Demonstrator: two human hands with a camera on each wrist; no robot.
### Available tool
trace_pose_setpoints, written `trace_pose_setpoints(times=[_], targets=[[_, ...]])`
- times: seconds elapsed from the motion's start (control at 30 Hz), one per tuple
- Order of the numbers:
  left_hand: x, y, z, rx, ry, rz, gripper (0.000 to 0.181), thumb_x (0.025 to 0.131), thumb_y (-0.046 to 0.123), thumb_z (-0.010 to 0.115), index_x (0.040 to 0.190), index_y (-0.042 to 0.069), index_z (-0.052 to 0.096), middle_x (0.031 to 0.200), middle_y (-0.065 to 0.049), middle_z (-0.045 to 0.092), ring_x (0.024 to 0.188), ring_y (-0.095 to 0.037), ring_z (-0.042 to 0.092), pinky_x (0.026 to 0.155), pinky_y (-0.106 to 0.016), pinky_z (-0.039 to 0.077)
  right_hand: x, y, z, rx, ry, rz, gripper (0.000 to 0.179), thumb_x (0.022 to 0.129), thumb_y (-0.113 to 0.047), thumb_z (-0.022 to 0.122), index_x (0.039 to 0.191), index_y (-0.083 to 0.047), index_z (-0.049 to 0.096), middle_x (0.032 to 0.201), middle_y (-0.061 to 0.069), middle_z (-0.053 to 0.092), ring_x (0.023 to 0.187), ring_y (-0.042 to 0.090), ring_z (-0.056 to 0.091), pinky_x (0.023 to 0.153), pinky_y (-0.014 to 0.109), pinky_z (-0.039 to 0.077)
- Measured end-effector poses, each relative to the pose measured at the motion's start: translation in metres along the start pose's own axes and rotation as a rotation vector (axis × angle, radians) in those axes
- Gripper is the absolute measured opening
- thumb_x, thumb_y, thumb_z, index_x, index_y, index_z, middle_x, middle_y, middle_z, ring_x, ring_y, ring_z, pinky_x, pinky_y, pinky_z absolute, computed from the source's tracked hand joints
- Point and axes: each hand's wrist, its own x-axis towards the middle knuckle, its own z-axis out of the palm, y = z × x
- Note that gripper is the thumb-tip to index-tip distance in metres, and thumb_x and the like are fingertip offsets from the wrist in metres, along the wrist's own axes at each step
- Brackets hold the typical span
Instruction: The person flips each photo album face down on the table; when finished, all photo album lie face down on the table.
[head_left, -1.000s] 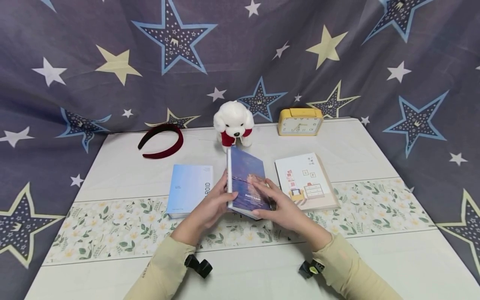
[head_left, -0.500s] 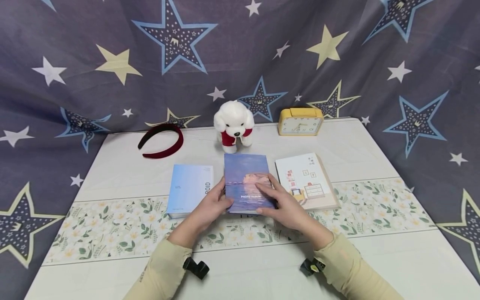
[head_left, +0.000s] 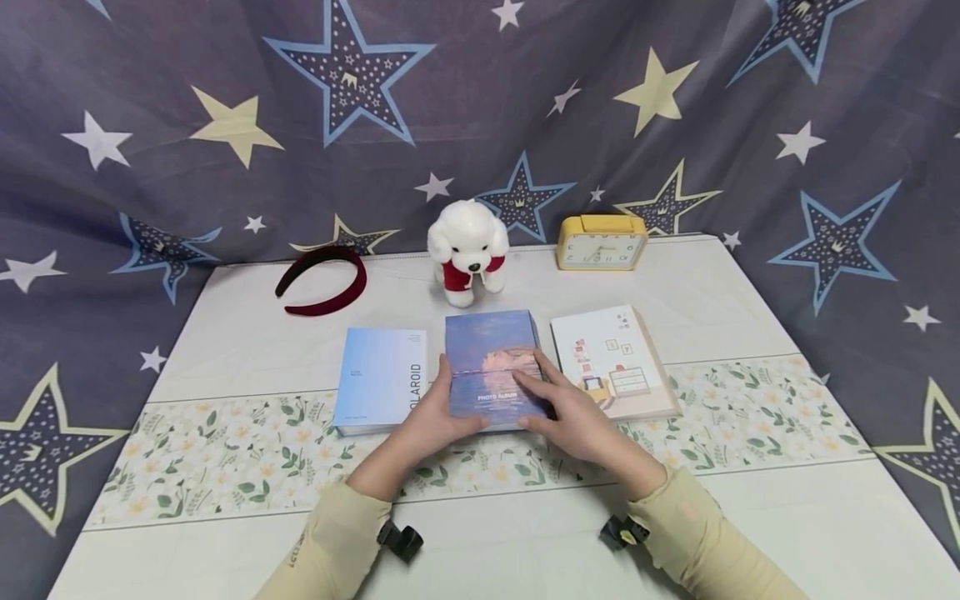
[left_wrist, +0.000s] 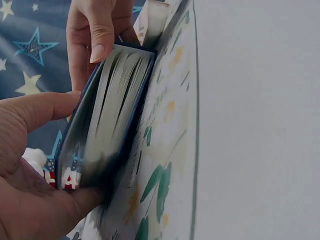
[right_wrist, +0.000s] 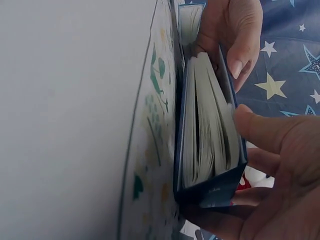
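Note:
A photo album (head_left: 487, 337) with a blue-purple seascape cover lies face up between my two hands. My left hand (head_left: 437, 415) grips its left side, fingers along the edge and thumb at the near corner. From the right, my right hand (head_left: 572, 418) holds the opposite side, with its fingers partly over the cover and its thumb at the near edge. The left wrist view shows the album's page block (left_wrist: 112, 105) between the covers. In the right wrist view, the dark blue spine (right_wrist: 215, 189) runs beside my right fingers, and the back cover is close against the floral tablecloth.
A light-blue Polaroid book (head_left: 378, 375) lies left of the album, and a white illustrated book (head_left: 611, 354) lies right. Behind stand a white plush dog (head_left: 468, 237) and a yellow alarm clock (head_left: 602, 244). A dark red headband (head_left: 348, 292) rests at the back left.
The album has turned from tilted, its left side showing, to lying flat with the cover up. My left thumb has shifted down to the near edge. The right hand has barely moved.

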Motion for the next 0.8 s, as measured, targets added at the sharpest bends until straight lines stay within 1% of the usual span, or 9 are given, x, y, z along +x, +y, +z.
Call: trace_pose_setpoints(times=[0.1,0.17,0.23,0.33,0.4,0.47,0.63,0.73,0.8], targets=[[0.000,0.000,0.001,0.105,0.009,0.017,0.115,0.083,0.025,0.078,0.154,0.000,-0.009,0.160,-0.020,-0.010,0.147,-0.034,-0.002,0.115,-0.054,0.012,-0.001,-0.001,0.000,-0.030,-0.003,0.007,0.065,0.091,-0.027,0.070,0.148,-0.014,0.043,0.161,0.017,0.015,0.138,0.042,0.032,0.105,0.057,0.035],[0.000,0.001,0.002,0.189,0.013,0.008,0.109,0.085,0.028,0.076,0.154,-0.001,-0.003,0.159,-0.023,-0.013,0.147,-0.036,-0.002,0.115,-0.054,0.014,-0.002,-0.001,0.001,-0.050,-0.007,0.006,0.062,0.092,-0.025,0.069,0.148,-0.013,0.043,0.160,0.019,0.018,0.137,0.043,0.034,0.105,0.056,0.036],[-0.001,0.002,0.003,0.257,0.014,-0.004,0.102,0.086,0.029,0.074,0.154,-0.003,0.005,0.158,-0.026,-0.014,0.145,-0.041,0.000,0.114,-0.056,0.018,-0.002,-0.001,0.001,-0.071,-0.014,-0.003,0.060,0.093,-0.023,0.068,0.147,-0.011,0.045,0.158,0.021,0.021,0.136,0.043,0.036,0.104,0.055,0.037],[-0.002,0.004,0.005,0.326,0.015,-0.015,0.095,0.087,0.028,0.073,0.153,-0.004,0.013,0.157,-0.029,-0.015,0.144,-0.044,0.005,0.113,-0.055,0.023,-0.003,-0.002,0.002,-0.089,-0.021,-0.011,0.058,0.094,-0.022,0.067,0.146,-0.010,0.046,0.157,0.023,0.023,0.134,0.043,0.038,0.103,0.054,0.039],[-0.002,0.006,0.007,0.356,0.024,-0.018,0.092,0.088,0.028,0.073,0.152,-0.006,0.016,0.156,-0.030,-0.015,0.144,-0.045,0.007,0.112,-0.055,0.025,-0.003,-0.002,0.002,-0.097,-0.024,-0.013,0.057,0.094,-0.021,0.066,0.146,-0.010,0.046,0.156,0.024,0.023,0.133,0.043,0.039,0.102,0.055,0.039],[-0.002,0.007,0.008,0.374,0.041,-0.018,0.091,0.088,0.028,0.072,0.152,-0.007,0.018,0.156,-0.031,-0.014,0.144,-0.044,0.005,0.112,-0.055,0.024,-0.003,-0.002,0.003,-0.098,-0.027,-0.007,0.056,0.094,-0.021,0.066,0.146,-0.010,0.046,0.156,0.023,0.023,0.134,0.043,0.039,0.102,0.055,0.039],[-0.002,0.010,0.010,0.439,0.093,0.003,0.082,0.089,0.025,0.071,0.148,-0.011,0.026,0.156,-0.034,-0.005,0.145,-0.045,-0.002,0.114,-0.056,0.018,-0.003,-0.004,0.003,-0.098,-0.034,0.019,0.056,0.095,-0.025,0.065,0.146,-0.011,0.046,0.157,0.022,0.024,0.135,0.043,0.037,0.104,0.055,0.037],[-0.002,0.012,0.011,0.468,0.111,0.013,0.076,0.091,0.025,0.068,0.146,-0.012,0.031,0.156,-0.033,0.001,0.145,-0.045,0.000,0.114,-0.056,0.016,-0.004,-0.005,0.003,-0.103,-0.038,0.023,0.058,0.095,-0.028,0.065,0.146,-0.010,0.045,0.156,0.023,0.025,0.135,0.044,0.037,0.105,0.056,0.037],[-0.002,0.014,0.011,0.472,0.107,0.013,0.074,0.092,0.026,0.067,0.146,-0.011,0.032,0.157,-0.031,0.003,0.146,-0.044,0.002,0.114,-0.055,0.016,-0.005,-0.007,0.003,-0.105,-0.037,0.025,0.058,0.095,-0.029,0.065,0.146,-0.009,0.046,0.155,0.025,0.027,0.134,0.045,0.038,0.104,0.057,0.036]])
